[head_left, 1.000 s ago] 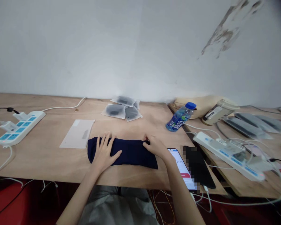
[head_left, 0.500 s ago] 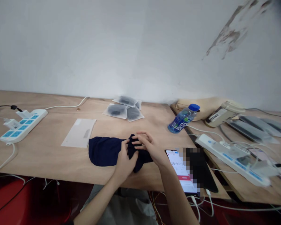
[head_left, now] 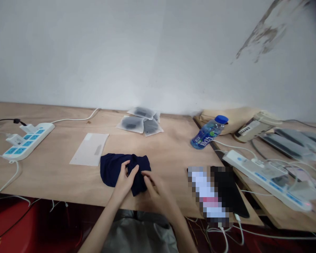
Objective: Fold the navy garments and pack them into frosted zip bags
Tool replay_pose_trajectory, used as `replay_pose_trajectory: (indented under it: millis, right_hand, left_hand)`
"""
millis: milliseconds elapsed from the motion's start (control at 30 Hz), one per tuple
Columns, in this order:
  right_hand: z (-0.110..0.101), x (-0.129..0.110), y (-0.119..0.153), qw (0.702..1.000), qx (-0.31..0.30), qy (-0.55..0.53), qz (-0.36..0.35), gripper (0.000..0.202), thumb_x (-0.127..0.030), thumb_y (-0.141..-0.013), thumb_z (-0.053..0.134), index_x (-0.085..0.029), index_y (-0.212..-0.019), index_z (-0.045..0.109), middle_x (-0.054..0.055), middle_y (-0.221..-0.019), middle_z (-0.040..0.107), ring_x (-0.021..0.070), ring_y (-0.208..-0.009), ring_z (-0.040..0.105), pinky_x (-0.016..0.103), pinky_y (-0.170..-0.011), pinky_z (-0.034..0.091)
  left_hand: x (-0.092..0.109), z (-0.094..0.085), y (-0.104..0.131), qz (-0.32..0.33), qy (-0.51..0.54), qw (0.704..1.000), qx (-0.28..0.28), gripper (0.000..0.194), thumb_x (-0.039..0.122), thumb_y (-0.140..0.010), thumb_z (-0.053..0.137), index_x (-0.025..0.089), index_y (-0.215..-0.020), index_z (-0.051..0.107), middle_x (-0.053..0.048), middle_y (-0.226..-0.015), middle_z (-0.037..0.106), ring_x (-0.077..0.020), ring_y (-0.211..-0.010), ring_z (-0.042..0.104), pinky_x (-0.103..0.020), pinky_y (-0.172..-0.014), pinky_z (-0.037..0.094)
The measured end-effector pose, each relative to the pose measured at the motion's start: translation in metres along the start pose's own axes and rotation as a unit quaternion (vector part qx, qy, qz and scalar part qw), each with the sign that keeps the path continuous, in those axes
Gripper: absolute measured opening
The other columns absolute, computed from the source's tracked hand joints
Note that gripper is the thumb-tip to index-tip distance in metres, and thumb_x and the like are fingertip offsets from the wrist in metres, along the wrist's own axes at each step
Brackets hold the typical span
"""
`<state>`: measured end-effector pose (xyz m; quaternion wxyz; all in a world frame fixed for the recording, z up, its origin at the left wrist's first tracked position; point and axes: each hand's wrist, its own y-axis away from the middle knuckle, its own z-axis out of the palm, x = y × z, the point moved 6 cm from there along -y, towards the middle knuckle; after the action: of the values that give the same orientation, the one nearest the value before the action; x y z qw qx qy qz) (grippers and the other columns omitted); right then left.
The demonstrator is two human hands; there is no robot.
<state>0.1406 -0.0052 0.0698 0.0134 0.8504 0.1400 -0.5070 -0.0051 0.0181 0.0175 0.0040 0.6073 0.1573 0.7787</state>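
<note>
A dark navy piece of cloth [head_left: 110, 170] lies on the wooden table in front of me, its right part doubled over in folds. What kind of garment it is, I cannot make out. My left hand [head_left: 125, 179] rests on the middle of the cloth, thumb and forefinger closed on a fold. At the cloth's right edge is my right hand [head_left: 156, 186], its bent fingers and thumb gripping the fabric. Just left of the cloth lies a flat white translucent pouch [head_left: 88, 149].
Several frosted pouches with dark contents [head_left: 131, 124] lie near the wall. To the right are a blue-capped bottle [head_left: 208, 133], a coffee cup [head_left: 255, 126], a phone [head_left: 209, 193] and a cabled power strip [head_left: 265, 179]. Another power strip [head_left: 28, 142] sits at the left.
The cloth's right end, which stretched toward the phone, has come in leftward and now lies folded. Both hands have shifted left, the right one also lower and nearer me.
</note>
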Motion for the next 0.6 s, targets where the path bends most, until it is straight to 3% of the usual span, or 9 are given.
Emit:
replay_pose_trajectory:
  millis: [100,167,233,400,500,600]
  right_hand:
    - [0.02,-0.023,0.013,0.993,-0.067,0.051,-0.083,0.037,-0.025,-0.098,0.039,-0.022,-0.129,0.058,0.007,-0.134,0.06,0.0229,-0.125,0.052,0.042,-0.107,0.043]
    - [0.025,-0.031,0.02,0.988,-0.097,0.058,-0.108,0.038,-0.021,-0.097,0.04,-0.024,-0.131,0.057,0.005,-0.139,0.056,0.0226,-0.13,0.048,0.042,-0.11,0.041]
    - [0.02,-0.031,0.025,0.989,-0.089,0.036,-0.112,0.038,-0.019,-0.095,0.04,-0.026,-0.127,0.06,0.004,-0.135,0.059,0.022,-0.128,0.05,0.04,-0.109,0.043]
    - [-0.012,-0.002,0.023,0.998,0.053,-0.024,-0.022,0.031,-0.025,-0.092,0.042,-0.027,-0.108,0.069,0.005,-0.107,0.073,0.024,-0.102,0.067,0.038,-0.091,0.054]
    - [-0.034,0.025,0.023,0.984,0.156,-0.05,0.064,0.028,-0.035,-0.091,0.045,-0.023,-0.098,0.07,0.007,-0.092,0.074,0.0236,-0.081,0.07,0.036,-0.075,0.057]
    - [-0.053,0.049,0.028,0.961,0.236,-0.079,0.12,0.032,-0.044,-0.089,0.047,-0.021,-0.093,0.067,0.009,-0.09,0.074,0.0219,-0.071,0.068,0.035,-0.064,0.056]
  left_hand:
    - [0.004,-0.004,-0.003,0.013,-0.059,0.998,0.015,0.055,0.041,-0.073,0.076,0.019,-0.116,0.05,-0.009,-0.099,0.069,-0.0217,-0.095,0.068,-0.035,-0.089,0.052]
    - [0.004,-0.01,-0.01,0.032,-0.094,0.995,0.018,0.054,0.038,-0.072,0.076,0.019,-0.116,0.051,-0.008,-0.096,0.068,-0.0214,-0.091,0.068,-0.035,-0.087,0.052]
    - [0.003,-0.014,-0.019,0.048,-0.106,0.993,0.004,0.052,0.035,-0.072,0.075,0.018,-0.116,0.051,-0.006,-0.092,0.068,-0.0208,-0.085,0.068,-0.035,-0.082,0.053]
    - [0.005,-0.002,-0.024,0.084,-0.11,0.989,-0.047,0.045,0.025,-0.077,0.066,0.02,-0.119,0.05,-0.004,-0.089,0.068,-0.0191,-0.081,0.068,-0.035,-0.079,0.053]
    - [0.011,0.024,-0.015,0.112,-0.126,0.982,-0.087,0.042,0.021,-0.08,0.061,0.02,-0.121,0.048,-0.005,-0.094,0.068,-0.0189,-0.086,0.067,-0.035,-0.082,0.053]
    - [0.016,0.059,-0.005,0.147,-0.157,0.967,-0.136,0.044,0.016,-0.08,0.059,0.021,-0.123,0.048,-0.007,-0.102,0.068,-0.0202,-0.093,0.067,-0.036,-0.085,0.052]
